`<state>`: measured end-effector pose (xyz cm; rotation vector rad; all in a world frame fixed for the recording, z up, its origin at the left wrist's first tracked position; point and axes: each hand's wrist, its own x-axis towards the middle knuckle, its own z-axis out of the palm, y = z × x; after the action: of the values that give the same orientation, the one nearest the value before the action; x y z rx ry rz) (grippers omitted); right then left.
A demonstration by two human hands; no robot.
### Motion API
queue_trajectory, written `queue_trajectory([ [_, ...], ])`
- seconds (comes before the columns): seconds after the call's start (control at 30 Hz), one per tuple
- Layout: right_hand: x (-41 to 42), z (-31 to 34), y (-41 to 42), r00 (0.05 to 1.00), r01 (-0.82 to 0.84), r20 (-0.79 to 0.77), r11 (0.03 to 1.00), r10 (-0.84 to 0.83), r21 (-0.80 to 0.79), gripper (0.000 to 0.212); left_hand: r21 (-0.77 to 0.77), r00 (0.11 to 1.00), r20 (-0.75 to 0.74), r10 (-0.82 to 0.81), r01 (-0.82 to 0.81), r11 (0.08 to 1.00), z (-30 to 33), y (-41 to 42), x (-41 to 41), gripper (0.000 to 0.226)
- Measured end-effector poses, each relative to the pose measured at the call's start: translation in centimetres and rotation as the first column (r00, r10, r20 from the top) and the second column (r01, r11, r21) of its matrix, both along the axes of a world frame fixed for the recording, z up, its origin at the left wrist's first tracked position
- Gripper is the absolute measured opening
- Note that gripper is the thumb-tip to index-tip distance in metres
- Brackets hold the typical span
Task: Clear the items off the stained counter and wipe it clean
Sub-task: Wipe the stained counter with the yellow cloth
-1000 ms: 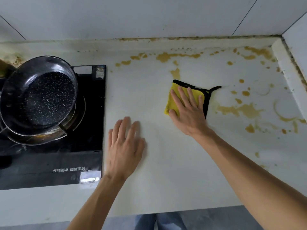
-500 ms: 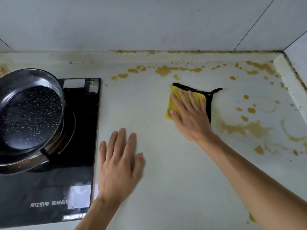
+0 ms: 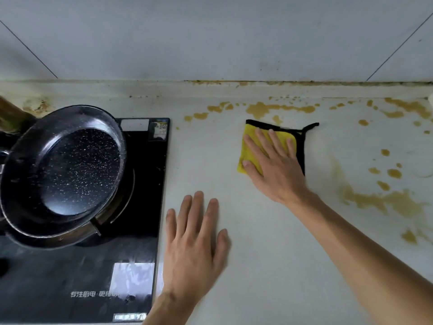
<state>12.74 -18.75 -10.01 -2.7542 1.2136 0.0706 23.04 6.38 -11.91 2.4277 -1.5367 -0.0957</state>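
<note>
My right hand [image 3: 274, 165] presses flat, fingers spread, on a yellow cloth with black trim [image 3: 248, 148] lying on the white counter [image 3: 269, 266]. My left hand [image 3: 194, 242] rests flat and empty on the counter near the cooktop's right edge. Brown stains [image 3: 384, 202] spread to the right of the cloth, and more brown splashes [image 3: 260, 109] run along the back edge just behind it. Most of the cloth is hidden under my palm.
A black speckled frying pan [image 3: 68, 170] sits tilted on a black cooktop [image 3: 82, 277] at the left. The tiled wall [image 3: 210, 43] closes off the back. A stained raised lip [image 3: 304, 86] runs along the counter's back.
My right hand has slid the cloth slightly toward the back stains. The smear just right of the cloth looks fainter. My left hand has stayed flat, and the view has shifted.
</note>
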Motion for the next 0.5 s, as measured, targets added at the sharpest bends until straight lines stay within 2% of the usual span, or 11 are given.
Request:
queue_trajectory([
  [0.07,3.8,-0.1,0.5,1.0,0.003,0.015,1.0,-0.003,0.025,0.066,-0.009,1.0,-0.003,0.006,-0.006,1.0,-0.1,0.0,-0.1,0.066],
  [0.23,7.8,-0.8,5.1,0.972,-0.221,0.082,0.975,0.22,-0.005,0.064,-0.022,1.0,0.0,0.017,-0.017,1.0,-0.2,-0.1,-0.3,0.067],
  [0.33,10.1,-0.9,5.9,0.947,-0.305,0.116,0.951,0.298,0.042,0.064,0.0,1.0,0.008,0.02,-0.02,1.0,-0.4,-0.2,-0.3,0.069],
  [0.4,12.5,-0.8,5.5,0.941,-0.326,0.121,0.943,0.316,0.07,0.064,-0.038,1.0,0.0,0.014,-0.014,0.999,-0.6,-0.1,-0.2,0.067],
  [0.5,15.3,-0.2,2.5,0.962,-0.262,0.111,0.958,0.249,0.116,0.065,-0.08,1.0,0.005,0.014,-0.014,0.997,-1.3,0.0,0.0,0.066],
])
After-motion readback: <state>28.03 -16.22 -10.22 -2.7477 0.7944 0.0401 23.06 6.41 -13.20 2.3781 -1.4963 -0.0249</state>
